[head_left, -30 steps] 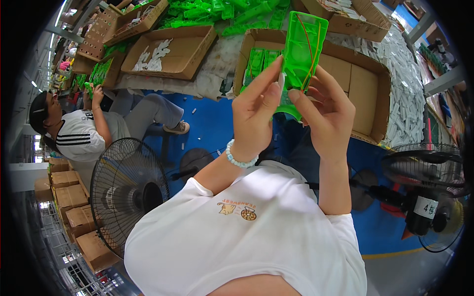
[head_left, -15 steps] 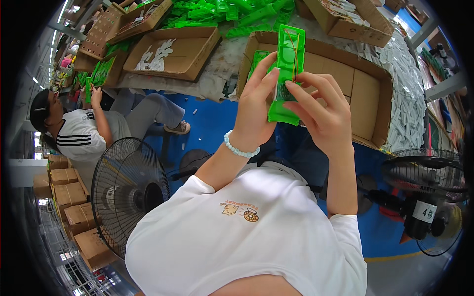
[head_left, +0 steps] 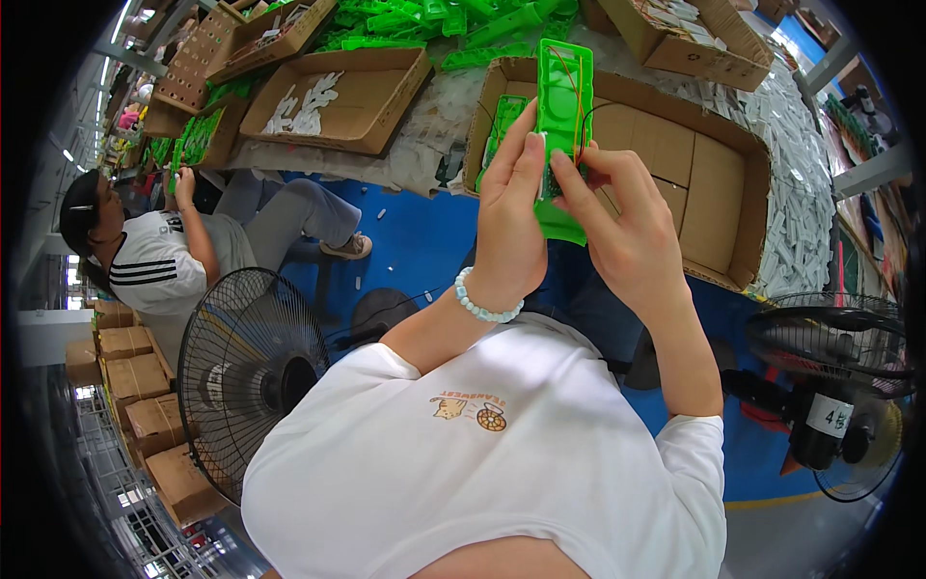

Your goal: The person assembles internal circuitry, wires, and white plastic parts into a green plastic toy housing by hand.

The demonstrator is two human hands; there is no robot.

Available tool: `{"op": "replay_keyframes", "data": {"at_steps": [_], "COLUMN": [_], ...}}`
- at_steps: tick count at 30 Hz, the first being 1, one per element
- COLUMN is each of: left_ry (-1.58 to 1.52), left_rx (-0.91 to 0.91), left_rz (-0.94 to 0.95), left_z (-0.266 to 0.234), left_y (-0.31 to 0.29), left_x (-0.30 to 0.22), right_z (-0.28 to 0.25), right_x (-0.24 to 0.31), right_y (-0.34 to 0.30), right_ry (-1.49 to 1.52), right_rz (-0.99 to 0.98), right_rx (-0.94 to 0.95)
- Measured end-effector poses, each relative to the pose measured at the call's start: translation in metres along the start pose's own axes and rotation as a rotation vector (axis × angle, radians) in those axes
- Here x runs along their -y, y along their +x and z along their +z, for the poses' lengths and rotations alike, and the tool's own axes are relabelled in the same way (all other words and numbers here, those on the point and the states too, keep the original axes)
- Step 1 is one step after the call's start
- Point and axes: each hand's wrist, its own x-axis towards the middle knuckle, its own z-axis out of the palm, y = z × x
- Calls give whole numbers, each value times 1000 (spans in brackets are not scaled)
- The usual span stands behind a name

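A long green plastic housing (head_left: 563,92), open on its upper face, is held tilted upright over the near edge of a cardboard tray. My left hand (head_left: 511,207) is closed round its left side, with the thumb along the edge. Thin red, yellow and black wires (head_left: 580,121) run down inside the housing to the fingertips of my right hand (head_left: 627,217), which pinch them at the right edge. Right beside my right index finger sits a small dark green circuit board (head_left: 550,183) in the lower part, partly covered by fingers.
The cardboard tray (head_left: 743,183) holds more green housings (head_left: 506,121) at its left. Another tray (head_left: 386,101) has white pieces. Green parts pile up at the back; white pieces cover the right. Fans (head_left: 253,376) stand on both sides. A co-worker (head_left: 159,236) sits at the left.
My right fingers have closed in on the wires at the housing's edge. Both hands and the housing have shifted slightly, and a black wire now loops out to the right.
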Motion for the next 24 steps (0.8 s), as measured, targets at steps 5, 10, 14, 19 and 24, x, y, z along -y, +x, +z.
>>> {"op": "replay_keyframes", "data": {"at_steps": [5, 10, 14, 19, 24], "left_ry": [-3, -51, -77, -166, -97], "left_rx": [-7, -20, 112, 210, 105], "left_rz": [9, -2, 34, 16, 35], "left_z": [1, 1, -10, -6, 6], "left_y": [0, 10, 12, 10, 5], "left_x": [5, 3, 4, -1, -10], "right_z": [6, 9, 5, 4, 9], "right_x": [-2, -4, 12, 8, 4], "right_y": [-2, 0, 3, 0, -5], "right_ry": [12, 133, 653, 481, 466], "right_rz": [30, 109, 567, 331, 285], "right_rx": [-25, -100, -245, -226, -305]}}
